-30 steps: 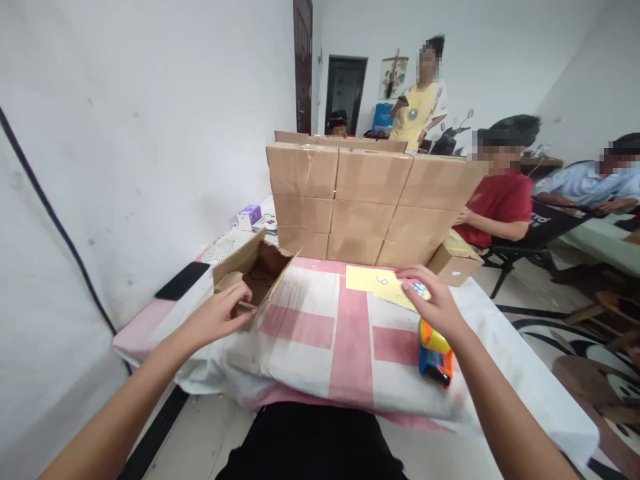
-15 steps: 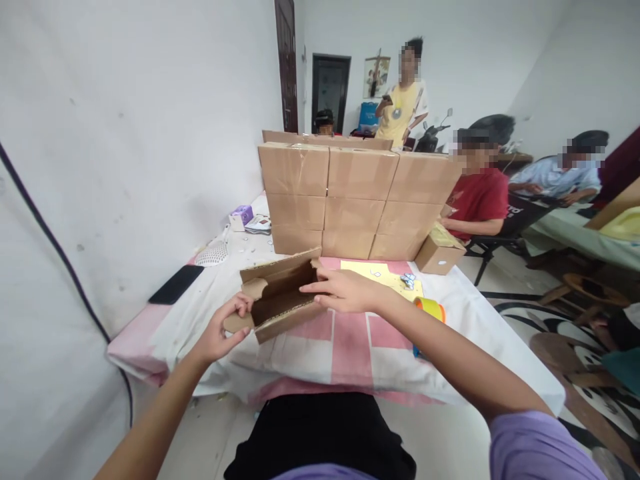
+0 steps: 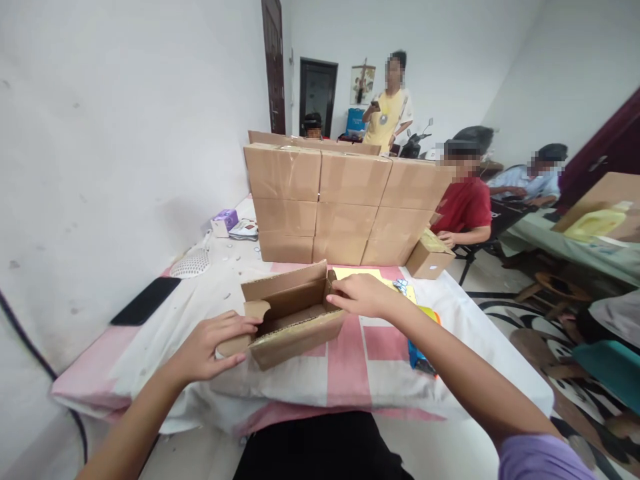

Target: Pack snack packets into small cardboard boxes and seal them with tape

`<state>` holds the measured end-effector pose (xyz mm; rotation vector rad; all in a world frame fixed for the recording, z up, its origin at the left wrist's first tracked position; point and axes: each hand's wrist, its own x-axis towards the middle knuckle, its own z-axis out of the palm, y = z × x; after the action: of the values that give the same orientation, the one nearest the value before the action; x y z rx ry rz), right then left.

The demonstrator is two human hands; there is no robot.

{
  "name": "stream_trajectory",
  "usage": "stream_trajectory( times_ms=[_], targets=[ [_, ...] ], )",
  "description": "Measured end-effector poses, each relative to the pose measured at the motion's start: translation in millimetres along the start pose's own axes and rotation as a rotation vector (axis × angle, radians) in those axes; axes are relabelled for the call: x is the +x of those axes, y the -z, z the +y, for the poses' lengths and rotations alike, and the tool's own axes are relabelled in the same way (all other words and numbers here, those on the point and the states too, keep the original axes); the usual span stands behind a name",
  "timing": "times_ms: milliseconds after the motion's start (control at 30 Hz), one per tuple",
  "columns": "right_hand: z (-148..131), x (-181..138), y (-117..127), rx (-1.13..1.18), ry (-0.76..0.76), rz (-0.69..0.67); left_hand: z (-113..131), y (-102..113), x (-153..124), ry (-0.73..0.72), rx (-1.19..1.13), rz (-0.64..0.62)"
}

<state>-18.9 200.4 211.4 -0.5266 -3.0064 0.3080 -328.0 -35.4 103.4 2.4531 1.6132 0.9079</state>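
A small cardboard box (image 3: 303,339) lies on the table in front of me, its top open and its inside dark, with nothing visible in it. At its left end, my left hand (image 3: 213,345) has its fingers above and its thumb below a rounded end flap (image 3: 234,345). My right hand (image 3: 365,295) holds the right end, the fingers curled over the short wall and its flap. The long back flap (image 3: 283,283) stands raised. Part of the right end is hidden behind my fingers.
Stacked taped boxes (image 3: 345,207) form a wall behind. A small box (image 3: 430,257) stands right, near a person in red (image 3: 467,207). A tape roll or dispenser (image 3: 423,353) lies by my right forearm. Left are a black phone-like slab (image 3: 145,301) and a white perforated object (image 3: 193,263).
My right fingers have gone from reaching over the box's opening to gripping its right end. The left hand stays at the left flap, fingers straighter. The view has shifted somewhat.
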Motion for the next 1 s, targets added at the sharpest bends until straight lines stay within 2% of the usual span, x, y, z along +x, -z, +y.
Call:
stream_trajectory(
  times_ms=[100, 267, 367, 467, 533, 667, 800, 900, 1000],
  targets=[
    [22, -7, -9, 0.216, -0.048, 0.080, 5, 2, 8, -0.119, 0.150, -0.077],
    [49, -8, -31, 0.614, -0.167, 0.190, 16, 19, 35, -0.250, 0.335, -0.296],
    [52, -16, -38, 0.737, -0.237, 0.232, 16, 33, 49, -0.272, 0.455, -0.301],
    [52, -32, -43, 0.856, -0.315, 0.242, 1, 35, 52, -0.275, 0.569, -0.227],
    [53, -45, -51, 0.931, -0.352, 0.286, -15, 24, 48, -0.264, 0.609, -0.126],
    [53, -61, -84, 1.172, -0.357, 0.382, -40, -19, 32, -0.155, 0.548, 0.122],
    [46, -58, -125, 1.381, -0.366, 0.546, -49, -57, 23, -0.085, 0.474, 0.330],
    [38, -51, -147, 1.453, -0.390, 0.662, -50, -72, 21, -0.067, 0.470, 0.395],
    [34, -45, -165, 1.460, -0.422, 0.820, -44, -85, 16, 0.053, 0.290, 0.391]
  ],
)
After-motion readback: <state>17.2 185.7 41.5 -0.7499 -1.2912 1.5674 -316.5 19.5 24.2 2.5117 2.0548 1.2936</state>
